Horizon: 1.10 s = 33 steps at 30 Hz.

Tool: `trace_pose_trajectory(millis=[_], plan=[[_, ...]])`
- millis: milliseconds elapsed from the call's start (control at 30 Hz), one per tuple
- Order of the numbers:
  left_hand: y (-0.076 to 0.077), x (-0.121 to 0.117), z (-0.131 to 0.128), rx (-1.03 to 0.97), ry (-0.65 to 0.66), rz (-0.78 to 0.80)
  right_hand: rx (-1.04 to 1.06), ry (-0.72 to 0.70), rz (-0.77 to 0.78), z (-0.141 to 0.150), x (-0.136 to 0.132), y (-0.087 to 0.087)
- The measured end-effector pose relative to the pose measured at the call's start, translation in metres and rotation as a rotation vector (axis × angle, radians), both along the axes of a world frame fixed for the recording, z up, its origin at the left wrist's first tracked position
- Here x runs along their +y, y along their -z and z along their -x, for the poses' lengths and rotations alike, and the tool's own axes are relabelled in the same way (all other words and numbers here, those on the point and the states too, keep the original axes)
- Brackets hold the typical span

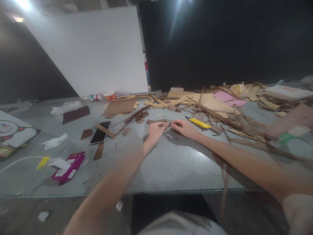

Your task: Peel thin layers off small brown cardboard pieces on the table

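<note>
Both my arms reach out over a grey table [168, 166]. My left hand [156, 130] and my right hand [184, 126] meet near the middle, fingers pinched together on a narrow brown cardboard strip [156, 121] that lies flat and runs left from my fingertips. Just past my right hand lies a yellow utility knife [198, 123]. The fingertips are small and slightly blurred.
A heap of cardboard scraps [215, 104] and a pink sheet [226, 98] fill the back right. On the left lie a phone [100, 132], a magenta box [69, 167], crumpled tissue [54, 141], a paper cup [110, 96]. A white board [95, 49] leans behind.
</note>
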<state>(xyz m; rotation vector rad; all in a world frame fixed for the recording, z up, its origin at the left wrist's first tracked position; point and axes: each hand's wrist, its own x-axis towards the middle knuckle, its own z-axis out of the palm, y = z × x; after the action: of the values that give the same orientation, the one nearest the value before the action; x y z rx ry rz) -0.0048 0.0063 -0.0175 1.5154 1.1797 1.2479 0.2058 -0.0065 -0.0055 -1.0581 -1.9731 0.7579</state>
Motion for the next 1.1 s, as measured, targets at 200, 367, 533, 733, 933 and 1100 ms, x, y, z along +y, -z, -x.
trace_pose_trajectory(millis=[200,367,533,733,933,1100], plan=[[0.0005,-0.0008,0.0,0.037,0.02,-0.026,-0.006,0.009,0.0,-0.0008,0.0027,0.0028],[0.001,-0.0005,-0.0003,0.062,0.044,-0.05,-0.011,0.016,-0.042,-0.0011,0.0019,0.0025],[0.0027,0.0011,-0.0013,0.068,0.068,-0.06,-0.013,-0.006,-0.063,-0.0006,-0.0015,-0.0012],[0.0014,-0.0017,-0.0035,0.063,0.062,-0.048,0.014,0.035,-0.09,-0.0003,-0.0004,-0.0002],[0.0039,-0.0022,-0.0051,0.061,0.074,-0.041,0.015,0.069,-0.103,-0.0012,0.0017,0.0023],[0.0041,-0.0009,-0.0046,0.081,0.105,-0.079,0.009,0.06,-0.093,-0.0012,0.0021,0.0026]])
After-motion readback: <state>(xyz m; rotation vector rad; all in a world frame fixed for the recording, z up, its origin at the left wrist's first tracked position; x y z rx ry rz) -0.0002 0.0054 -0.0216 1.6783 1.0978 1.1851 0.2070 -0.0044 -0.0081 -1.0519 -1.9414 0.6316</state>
